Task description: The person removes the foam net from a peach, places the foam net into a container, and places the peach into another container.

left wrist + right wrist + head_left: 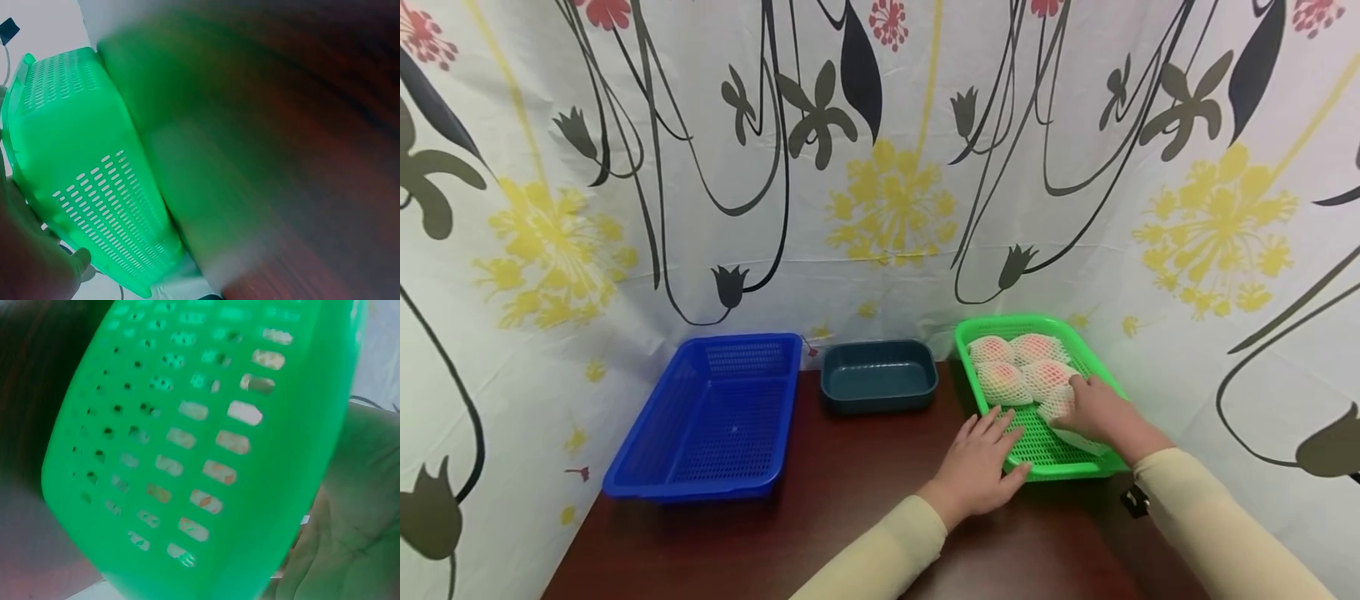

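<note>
Several pinkish fruits in white foam nets (1002, 382) lie in a green perforated basket (1045, 468) at the right. My right hand (1103, 414) reaches over the basket's right side and grips one netted fruit (1056, 406) between thumb and fingers. More white netting shows under that hand, partly hidden. My left hand (972, 468) rests at the basket's near-left corner with its fingers spread over the rim. In the left wrist view, the thumb (80, 261) lies against the basket's outer side. The right wrist view shows the palm (356, 531) beyond the green basket wall (275, 462).
A blue perforated basket (700, 492) stands at the left of the dark reddish-brown table (842, 475). Between the two baskets, toward the back, sits a teal rectangular dish (880, 405). Floral-patterned cloth (887, 292) hangs behind the table and along both sides.
</note>
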Tool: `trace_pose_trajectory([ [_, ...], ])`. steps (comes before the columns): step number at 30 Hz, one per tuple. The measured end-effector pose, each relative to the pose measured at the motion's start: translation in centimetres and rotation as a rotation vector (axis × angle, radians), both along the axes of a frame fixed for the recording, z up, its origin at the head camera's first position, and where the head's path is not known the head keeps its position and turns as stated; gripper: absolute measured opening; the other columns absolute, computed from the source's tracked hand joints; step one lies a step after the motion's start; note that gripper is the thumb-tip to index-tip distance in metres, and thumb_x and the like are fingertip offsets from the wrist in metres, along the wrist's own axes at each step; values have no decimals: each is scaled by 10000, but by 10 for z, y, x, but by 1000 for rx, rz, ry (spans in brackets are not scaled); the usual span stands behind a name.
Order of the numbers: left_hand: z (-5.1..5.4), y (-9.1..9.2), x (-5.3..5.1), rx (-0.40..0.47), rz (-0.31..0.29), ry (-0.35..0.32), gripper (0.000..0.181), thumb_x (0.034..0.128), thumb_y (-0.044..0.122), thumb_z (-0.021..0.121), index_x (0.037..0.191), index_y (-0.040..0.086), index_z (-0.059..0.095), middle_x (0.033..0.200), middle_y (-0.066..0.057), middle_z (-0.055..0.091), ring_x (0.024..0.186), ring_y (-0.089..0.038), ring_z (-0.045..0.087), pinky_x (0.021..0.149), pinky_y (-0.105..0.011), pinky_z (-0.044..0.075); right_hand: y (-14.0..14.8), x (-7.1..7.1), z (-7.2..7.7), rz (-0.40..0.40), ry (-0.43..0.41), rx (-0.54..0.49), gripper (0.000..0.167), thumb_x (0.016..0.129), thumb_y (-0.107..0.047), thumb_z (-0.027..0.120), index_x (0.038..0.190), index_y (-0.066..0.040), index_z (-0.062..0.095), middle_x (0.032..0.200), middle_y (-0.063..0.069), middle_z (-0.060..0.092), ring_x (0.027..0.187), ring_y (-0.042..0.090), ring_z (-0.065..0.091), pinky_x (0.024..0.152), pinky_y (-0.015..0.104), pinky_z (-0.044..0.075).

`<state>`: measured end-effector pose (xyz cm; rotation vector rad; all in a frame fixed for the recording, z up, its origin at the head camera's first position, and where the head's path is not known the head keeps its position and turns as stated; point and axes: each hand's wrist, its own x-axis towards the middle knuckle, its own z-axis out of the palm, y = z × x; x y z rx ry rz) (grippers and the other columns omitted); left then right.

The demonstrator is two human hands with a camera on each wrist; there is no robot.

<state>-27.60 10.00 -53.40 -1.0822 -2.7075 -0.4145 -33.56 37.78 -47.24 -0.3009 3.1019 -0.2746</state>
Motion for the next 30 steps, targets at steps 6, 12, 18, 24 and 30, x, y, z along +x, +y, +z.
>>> trace_pose_trajectory([
  [6, -3, 1, -1, 7, -8, -10, 659, 1169, 627, 245, 1697, 296, 457, 1806, 42, 299, 1698, -169, 120, 1337, -470, 230, 4, -7, -4, 0, -47, 3, 1052, 907, -478, 890, 1438, 281, 392, 1360, 571, 452, 1243, 692, 538, 975, 725, 523],
  [12, -5, 0, -3, 11, -16, -10, 655, 1168, 625, 266, 1667, 279, 511, 1791, 56, 328, 1693, -169, 147, 1323, -464, 272, 4, -12, -8, -8, -115, 9, 1146, 892, -495, 891, 1477, 316, 330, 1437, 587, 412, 1336, 735, 450, 1070, 752, 461],
  [18, -4, 0, -2, -1, -24, 3, 643, 1166, 624, 287, 1651, 280, 531, 1770, 69, 363, 1688, -163, 168, 1309, -431, 300, 3, -17, -15, -7, -173, -28, 1150, 832, -434, 954, 1449, 321, 344, 1368, 556, 500, 1296, 692, 528, 1081, 722, 475],
  [24, -4, 0, -3, -6, -25, 14, 634, 1166, 624, 298, 1640, 284, 545, 1753, 69, 392, 1683, -165, 187, 1300, -420, 318, 3, -22, -20, -21, -204, -61, 1187, 811, -409, 984, 1454, 337, 321, 1373, 546, 506, 1286, 661, 553, 1077, 693, 489],
  [30, -6, 0, -4, 7, -32, 6, 632, 1167, 619, 300, 1634, 275, 553, 1746, 49, 408, 1682, -171, 196, 1293, -429, 333, 3, -25, -25, -18, -194, -57, 1135, 797, -384, 987, 1423, 333, 369, 1318, 513, 564, 1232, 630, 602, 1047, 672, 516],
])
